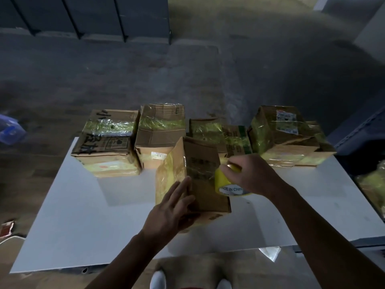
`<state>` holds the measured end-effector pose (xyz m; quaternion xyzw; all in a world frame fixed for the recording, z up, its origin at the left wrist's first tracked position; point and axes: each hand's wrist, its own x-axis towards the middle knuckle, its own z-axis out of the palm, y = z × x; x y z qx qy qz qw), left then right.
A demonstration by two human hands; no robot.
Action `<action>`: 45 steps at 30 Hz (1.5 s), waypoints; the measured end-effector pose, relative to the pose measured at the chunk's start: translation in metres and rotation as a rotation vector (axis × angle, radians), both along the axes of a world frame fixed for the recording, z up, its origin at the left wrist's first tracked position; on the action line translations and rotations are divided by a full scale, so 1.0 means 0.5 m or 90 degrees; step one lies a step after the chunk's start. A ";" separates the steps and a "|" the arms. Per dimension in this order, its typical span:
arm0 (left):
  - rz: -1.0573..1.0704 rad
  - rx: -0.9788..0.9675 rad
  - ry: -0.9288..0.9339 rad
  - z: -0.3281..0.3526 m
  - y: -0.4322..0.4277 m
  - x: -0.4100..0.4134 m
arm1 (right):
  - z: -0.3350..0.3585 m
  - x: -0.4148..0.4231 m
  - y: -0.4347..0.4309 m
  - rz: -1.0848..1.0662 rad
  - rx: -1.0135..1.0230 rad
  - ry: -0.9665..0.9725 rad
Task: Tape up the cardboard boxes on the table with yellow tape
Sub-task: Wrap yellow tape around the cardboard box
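Note:
A small cardboard box (203, 176) stands in the middle of the white table (79, 215), its left face covered with yellow tape. My left hand (174, 207) lies against the box's near left side with fingers mostly straight, touching it. My right hand (253, 175) grips a roll of yellow tape (226, 183) from above, held against the box's right side. The roll's white core reads "MADE IN CHINA".
Several other cardboard boxes wrapped in yellow tape stand along the table's far edge: one at the left (106, 142), one beside it (160, 134), smaller ones in the middle (220, 134), a larger one at the right (285, 136). A blue container (9, 130) lies on the floor far left.

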<state>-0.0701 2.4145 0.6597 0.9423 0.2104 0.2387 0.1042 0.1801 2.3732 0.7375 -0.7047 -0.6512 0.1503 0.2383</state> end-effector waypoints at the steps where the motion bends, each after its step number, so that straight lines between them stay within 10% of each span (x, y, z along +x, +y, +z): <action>1: 0.020 -0.023 -0.017 -0.002 -0.003 0.002 | 0.008 0.001 0.005 0.009 -0.003 0.038; 6: 0.084 -0.169 -0.143 -0.011 -0.028 0.010 | 0.025 0.008 0.018 -0.005 -0.007 0.224; 11: 0.126 -0.039 -0.085 0.008 0.009 -0.023 | 0.005 -0.019 0.035 -0.002 0.005 0.250; 35: 0.163 -0.060 0.329 0.046 0.033 0.071 | 0.022 -0.038 0.058 0.069 -0.020 -0.090; 42: 0.195 -0.069 0.314 0.024 0.023 0.075 | 0.004 0.020 0.036 0.039 -0.088 0.213; 45: 0.182 -0.066 0.320 0.024 0.022 0.072 | -0.022 0.029 0.030 0.048 -0.038 0.152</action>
